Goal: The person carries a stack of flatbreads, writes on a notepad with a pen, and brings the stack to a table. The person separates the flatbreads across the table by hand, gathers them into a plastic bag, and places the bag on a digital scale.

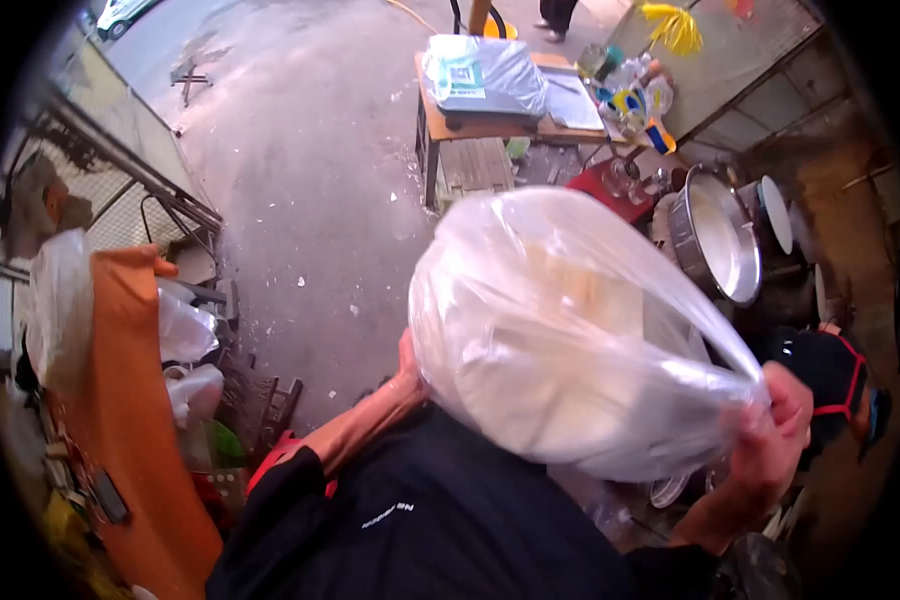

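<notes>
A large translucent plastic bag (pixel 560 340) with pale, rounded contents hangs in front of my body, tilted to the right. My right hand (pixel 770 425) grips its gathered, stretched end at the right side, fingers wrapped round the plastic. At the bag's left edge is my left hand (pixel 410 355); its fingers are hidden behind the bag, so their shape does not show.
A wooden table (pixel 432 125) at the top bears a plastic-covered scale (pixel 480 85) and papers. Metal basins (pixel 715 235) stand at the right. An orange-covered surface (pixel 135 400) lies left. A person's legs (pixel 558 15) show at the top.
</notes>
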The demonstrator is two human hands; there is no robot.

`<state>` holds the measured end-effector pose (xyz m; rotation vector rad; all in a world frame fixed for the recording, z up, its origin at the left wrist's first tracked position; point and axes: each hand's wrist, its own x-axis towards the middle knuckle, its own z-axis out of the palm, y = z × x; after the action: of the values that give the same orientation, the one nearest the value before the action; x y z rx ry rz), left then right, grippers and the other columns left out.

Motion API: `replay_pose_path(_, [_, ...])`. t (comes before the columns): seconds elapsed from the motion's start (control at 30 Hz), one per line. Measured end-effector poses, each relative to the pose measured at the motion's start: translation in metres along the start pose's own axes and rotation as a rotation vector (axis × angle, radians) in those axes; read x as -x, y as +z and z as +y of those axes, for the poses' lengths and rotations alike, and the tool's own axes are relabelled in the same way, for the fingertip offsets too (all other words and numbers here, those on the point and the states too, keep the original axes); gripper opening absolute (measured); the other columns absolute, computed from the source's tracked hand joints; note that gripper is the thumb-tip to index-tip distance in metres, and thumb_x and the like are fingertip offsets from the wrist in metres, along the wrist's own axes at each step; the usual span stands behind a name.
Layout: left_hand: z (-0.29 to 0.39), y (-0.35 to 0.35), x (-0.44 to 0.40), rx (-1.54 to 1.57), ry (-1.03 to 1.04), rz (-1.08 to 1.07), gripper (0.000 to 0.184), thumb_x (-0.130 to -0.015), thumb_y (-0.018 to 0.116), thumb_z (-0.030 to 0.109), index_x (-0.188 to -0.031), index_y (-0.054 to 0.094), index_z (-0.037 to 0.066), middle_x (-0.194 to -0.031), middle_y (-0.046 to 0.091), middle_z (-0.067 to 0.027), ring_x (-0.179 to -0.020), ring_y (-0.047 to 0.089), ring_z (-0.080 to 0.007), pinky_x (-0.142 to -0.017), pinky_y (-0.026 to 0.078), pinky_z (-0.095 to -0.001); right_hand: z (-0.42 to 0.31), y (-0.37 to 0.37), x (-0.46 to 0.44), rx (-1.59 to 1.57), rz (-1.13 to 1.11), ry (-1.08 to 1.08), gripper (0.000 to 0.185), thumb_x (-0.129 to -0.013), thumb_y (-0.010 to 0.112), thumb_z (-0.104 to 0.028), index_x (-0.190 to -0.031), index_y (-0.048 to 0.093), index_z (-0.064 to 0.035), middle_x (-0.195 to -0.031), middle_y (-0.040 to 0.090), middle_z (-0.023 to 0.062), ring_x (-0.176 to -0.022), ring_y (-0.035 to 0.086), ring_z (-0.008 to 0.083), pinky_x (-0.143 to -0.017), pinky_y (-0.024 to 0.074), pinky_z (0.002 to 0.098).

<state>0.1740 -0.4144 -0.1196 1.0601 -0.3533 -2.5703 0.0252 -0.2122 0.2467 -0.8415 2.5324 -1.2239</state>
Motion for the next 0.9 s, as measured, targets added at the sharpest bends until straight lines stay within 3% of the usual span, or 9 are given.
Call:
replay_pose_path(0.03, [0.003, 0.007, -0.008, -0.005, -0.026, 0.023, 0.051, -0.095, 0.032, 0.038, -0.129, 0.049, 0.003, -0.123, 0.057, -0.0148, -0.111, 0.055, -0.0301, -0.096, 0.045, -0.0433, -0.010, 0.006, -0.025, -0.136, -0.014, 0.109, 0.036, -0.069, 0.065, -0.033, -0.064, 0.048, -0.0017, -0.059, 0.039, -0.0014, -0.059, 0.035, 0.0080, -0.056, 0.0257, 0.0235])
replay_pose_path(0.2, [0.042, 0.057, -0.081, 0.300, 0.035, -0.164, 0.048, -0.098, 0.031, 0.035, -0.134, 0.044, 0.007, -0.129, 0.052, -0.0133, -0.115, 0.052, -0.0295, -0.099, 0.042, -0.0423, -0.030, 0.015, -0.145, -0.055, -0.057, -0.040, 0.039, -0.068, 0.065, -0.035, -0.062, 0.047, -0.0006, -0.059, 0.042, -0.0002, -0.057, 0.035, 0.0087, -0.055, 0.0263, 0.0240])
replay_pose_path(0.23, [0.069, 0.091, -0.073, 0.254, 0.057, -0.107, 0.047, -0.099, 0.030, 0.034, -0.136, 0.041, 0.008, -0.132, 0.050, -0.0120, -0.118, 0.050, -0.0290, -0.102, 0.040, -0.0425, -0.037, 0.020, -0.165, 0.006, -0.057, -0.105, 0.040, -0.067, 0.064, -0.036, -0.062, 0.047, -0.0005, -0.059, 0.043, 0.0004, -0.057, 0.036, 0.0097, -0.055, 0.0271, 0.0245])
replay_pose_path(0.5, [0.143, 0.131, -0.211, 0.352, -0.110, -0.192, 0.048, -0.096, 0.032, 0.037, -0.133, 0.044, 0.009, -0.132, 0.051, -0.0135, -0.119, 0.049, -0.0316, -0.103, 0.038, -0.0446, -0.081, 0.082, -0.305, -0.044, 0.185, -0.153, 0.049, -0.064, 0.064, -0.042, -0.064, 0.052, 0.0048, -0.060, 0.049, 0.0067, -0.057, 0.045, 0.0127, -0.054, 0.0343, 0.0260])
replay_pose_path(0.57, [0.176, 0.149, -0.240, 0.297, -0.128, -0.176, 0.050, -0.094, 0.033, 0.039, -0.133, 0.046, 0.010, -0.131, 0.051, -0.0141, -0.119, 0.048, -0.0326, -0.103, 0.037, -0.0452, -0.091, 0.087, -0.337, -0.049, 0.157, -0.170, 0.043, -0.073, 0.060, -0.039, -0.076, 0.050, 0.0025, -0.069, 0.049, 0.0044, -0.065, 0.045, 0.0124, -0.061, 0.0353, 0.0249])
replay_pose_path(0.63, [0.214, 0.171, -0.265, 0.377, -0.244, -0.261, 0.046, -0.098, 0.031, 0.032, -0.135, 0.043, 0.008, -0.132, 0.051, -0.0135, -0.118, 0.050, -0.0312, -0.104, 0.038, -0.0448, -0.109, 0.084, -0.375, -0.050, 0.017, -0.113, 0.039, -0.078, 0.058, -0.036, -0.080, 0.049, 0.0016, -0.072, 0.048, 0.0028, -0.067, 0.045, 0.0106, -0.061, 0.0344, 0.0224])
replay_pose_path(0.73, [0.258, 0.204, -0.313, 0.244, -0.084, -0.360, 0.050, -0.096, 0.032, 0.036, -0.138, 0.041, 0.009, -0.135, 0.048, -0.0137, -0.123, 0.045, -0.0316, -0.105, 0.035, -0.0449, -0.119, 0.091, -0.425, -0.115, -0.090, -0.174, 0.032, -0.086, 0.056, -0.030, -0.087, 0.050, 0.0011, -0.073, 0.047, 0.0013, -0.066, 0.043, 0.0070, -0.059, 0.0317, 0.0185])
replay_pose_path(0.87, [0.312, 0.238, -0.369, 0.316, -0.188, -0.404, 0.049, -0.097, 0.032, 0.033, -0.139, 0.039, 0.009, -0.137, 0.047, -0.0136, -0.125, 0.045, -0.0307, -0.106, 0.035, -0.0442, -0.120, 0.122, -0.481, -0.147, 0.201, -0.100, 0.031, -0.085, 0.057, -0.031, -0.079, 0.047, -0.0015, -0.066, 0.045, 0.0014, -0.059, 0.040, 0.0067, -0.053, 0.0298, 0.0213])
replay_pose_path(0.9, [0.323, 0.245, -0.384, 0.296, -0.180, -0.402, 0.049, -0.097, 0.033, 0.033, -0.138, 0.040, 0.008, -0.135, 0.048, -0.0138, -0.123, 0.047, -0.0301, -0.104, 0.036, -0.0434, -0.116, 0.120, -0.495, -0.193, 0.130, -0.092, 0.027, -0.086, 0.056, -0.027, -0.081, 0.047, -0.0013, -0.065, 0.044, 0.0000, -0.058, 0.039, 0.0056, -0.052, 0.0280, 0.0210])
